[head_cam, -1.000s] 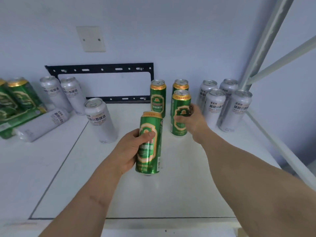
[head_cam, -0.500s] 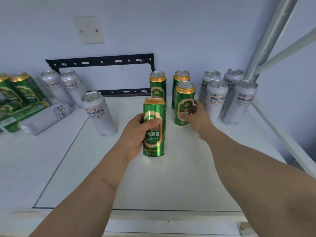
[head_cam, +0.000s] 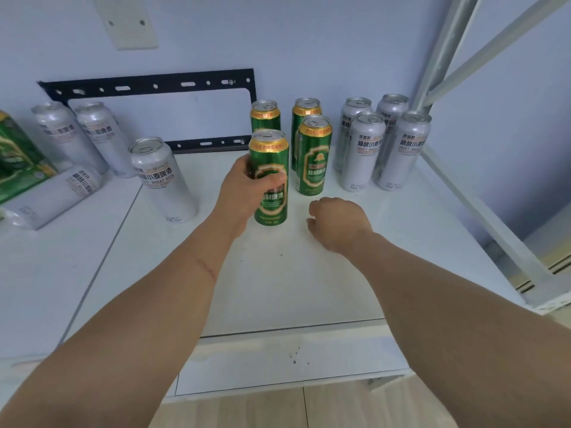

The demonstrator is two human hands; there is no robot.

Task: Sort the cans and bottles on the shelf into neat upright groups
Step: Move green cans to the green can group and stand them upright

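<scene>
Left fingers (head_cam: 272, 180) grasping upright green gold-rimmed can (head_cam: 269, 193), right fingers (head_cam: 315, 208) seemingly loosely curled, empty

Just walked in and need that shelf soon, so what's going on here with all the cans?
A person is sorting them. The left hand grips a green can upright beside three standing green cans. The right hand hovers empty. Four silver cans stand grouped at right; one silver can lies sideways at left.

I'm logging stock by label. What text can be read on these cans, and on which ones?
"精酿小麦啤酒", "WHEAT BEER": lone upright silver can.
"CRAFT WHEAT": front right silver can, partly cut off.
"特制啤酒": front right green can.
Gold bands, bottom print: too small to read.
</scene>
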